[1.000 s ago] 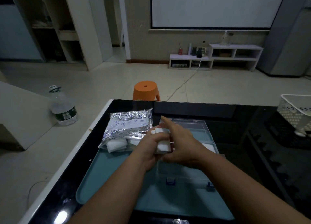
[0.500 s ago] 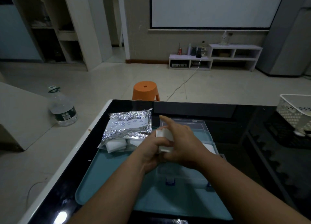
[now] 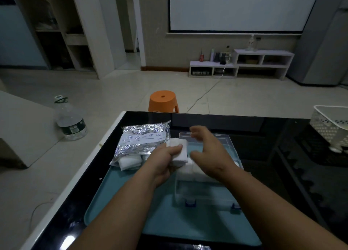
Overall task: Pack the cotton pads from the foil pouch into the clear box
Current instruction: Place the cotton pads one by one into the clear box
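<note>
- Pinching a small stack of cotton pads [image 3: 178,150] between thumb and fingers, the left hand [image 3: 162,164] holds it above the gap between the foil pouch [image 3: 143,138] and the clear box [image 3: 205,189].
- The right hand [image 3: 210,153] hovers over the far part of the box, fingers spread and loosely curved, holding nothing.
- The box sits open on a teal tray [image 3: 120,202] on the dark worktop [image 3: 71,208]. White pads already seem to lie at its far end, partly hidden under the right hand.
- More pads show at the pouch's open near end, just beside the left wrist.
- The pads look very light, soft and compressible. A loose stack is likely to fan out or shed its outer sheets if held by one corner.
- The best hold is probably across the flat faces, thumb on one side and fingers on the other, near the middle of the stack, with gentle pressure.
- The pouch looks thin and crinkly, so it may slide on the tray when pads are pulled out. Steadying it with the free hand would help.
</note>
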`<state>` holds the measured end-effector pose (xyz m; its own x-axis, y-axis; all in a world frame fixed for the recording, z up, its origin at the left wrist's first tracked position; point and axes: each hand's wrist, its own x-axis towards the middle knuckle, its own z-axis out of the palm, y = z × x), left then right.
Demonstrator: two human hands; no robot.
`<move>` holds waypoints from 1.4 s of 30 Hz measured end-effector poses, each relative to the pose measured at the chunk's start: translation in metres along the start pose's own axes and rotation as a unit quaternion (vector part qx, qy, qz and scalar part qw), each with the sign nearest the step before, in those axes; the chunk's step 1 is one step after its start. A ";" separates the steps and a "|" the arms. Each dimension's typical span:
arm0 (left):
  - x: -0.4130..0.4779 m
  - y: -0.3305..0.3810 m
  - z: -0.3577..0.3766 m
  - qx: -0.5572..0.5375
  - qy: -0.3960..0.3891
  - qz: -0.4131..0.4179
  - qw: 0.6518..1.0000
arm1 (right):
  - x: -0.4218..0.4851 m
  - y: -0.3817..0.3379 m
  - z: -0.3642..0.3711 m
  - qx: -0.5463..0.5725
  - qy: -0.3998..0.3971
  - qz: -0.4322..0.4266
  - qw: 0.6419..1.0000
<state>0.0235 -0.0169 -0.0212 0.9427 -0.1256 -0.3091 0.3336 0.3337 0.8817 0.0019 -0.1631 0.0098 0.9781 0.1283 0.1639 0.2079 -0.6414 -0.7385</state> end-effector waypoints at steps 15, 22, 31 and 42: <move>-0.020 0.013 -0.002 0.145 0.037 0.006 0.989 | -0.010 -0.011 0.001 0.231 -0.003 0.209 0.950; -0.034 0.012 0.003 0.145 -0.013 -0.041 0.988 | -0.031 -0.013 -0.006 0.232 0.011 0.215 0.949; -0.042 0.003 0.005 0.087 -0.055 -0.073 0.992 | -0.046 -0.014 -0.012 0.239 -0.005 0.223 0.945; -0.032 0.006 -0.005 0.114 0.004 -0.053 0.992 | -0.027 -0.007 -0.001 0.155 -0.009 0.200 0.967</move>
<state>-0.0043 -0.0067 -0.0078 0.9024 -0.1410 -0.4072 0.4220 0.0982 0.9012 -0.0256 -0.1627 0.0112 0.9803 -0.0688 -0.1854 -0.1975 -0.3852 -0.9014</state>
